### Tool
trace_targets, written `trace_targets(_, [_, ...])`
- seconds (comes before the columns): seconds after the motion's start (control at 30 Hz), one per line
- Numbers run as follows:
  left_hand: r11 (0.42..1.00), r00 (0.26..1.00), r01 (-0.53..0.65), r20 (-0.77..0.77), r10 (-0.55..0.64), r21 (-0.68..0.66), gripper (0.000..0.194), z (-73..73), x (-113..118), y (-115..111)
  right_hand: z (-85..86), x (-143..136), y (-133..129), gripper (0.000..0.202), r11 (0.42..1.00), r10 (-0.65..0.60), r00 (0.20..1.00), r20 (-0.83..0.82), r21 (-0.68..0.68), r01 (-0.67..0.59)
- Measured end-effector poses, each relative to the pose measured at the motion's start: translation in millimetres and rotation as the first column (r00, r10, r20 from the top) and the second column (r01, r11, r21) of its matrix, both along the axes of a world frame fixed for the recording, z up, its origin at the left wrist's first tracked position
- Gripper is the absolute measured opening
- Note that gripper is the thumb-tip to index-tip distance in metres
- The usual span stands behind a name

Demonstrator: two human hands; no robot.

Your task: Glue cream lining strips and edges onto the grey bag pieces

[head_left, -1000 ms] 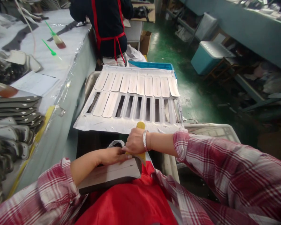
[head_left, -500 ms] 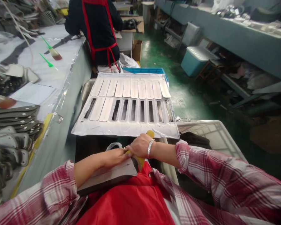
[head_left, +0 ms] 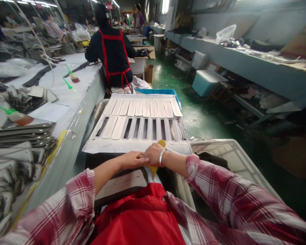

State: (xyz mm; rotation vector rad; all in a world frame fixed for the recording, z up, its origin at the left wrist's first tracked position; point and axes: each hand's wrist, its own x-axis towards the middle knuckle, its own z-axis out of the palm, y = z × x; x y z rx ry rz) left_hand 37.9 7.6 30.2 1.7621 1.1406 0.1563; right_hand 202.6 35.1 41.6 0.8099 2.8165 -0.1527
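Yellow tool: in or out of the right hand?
In: the right hand closes around the yellow tool, its ends showing above and below.

Red-and-white plaid sleeves (head_left: 219, 190) | cuffs (head_left: 193, 166) folded back | silver bracelet (head_left: 162, 157), right wrist (head_left: 168, 159) | shiny red apron (head_left: 142, 217)

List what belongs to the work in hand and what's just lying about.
Probably in the work:
yellow round-ended tool in the right hand;
pale-topped, dark-sided slab below the left hand;
white slotted board bearing pale rounded strips.

Apparently just lying about:
pale-lidded turquoise box;
brown cardboard box;
translucent plastic bag.
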Motion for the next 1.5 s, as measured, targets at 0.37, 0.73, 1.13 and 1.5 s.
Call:
trace_targets(0.37, [0.982,0.96,0.189,-0.215,-0.18,0.02,0.044,-29.1,5,-13,-12.2,-1,-20,0.051,0.987,-0.074,0.996,0.049,-0.136,0.08])
trace_targets(0.73, [0.935,0.94,0.173,-0.335,-0.063,0.31,0.082,-6.3,-6,-44,-16.1,17,-28,0.06,0.981,-0.151,0.988,0.038,-0.118,0.154])
trace_targets(1.13, [0.794,0.851,0.16,-0.489,0.19,0.586,0.101,-21.2,7,-94,-93.0,81,-90,0.069,0.528,-0.691,0.709,0.143,-0.57,0.63])
trace_targets(1.5, [0.676,0.879,0.112,-0.39,0.275,0.728,0.093,-21.6,9,-110,-51.0,94,-114,0.033,0.006,-0.683,0.726,0.077,-0.994,0.112])
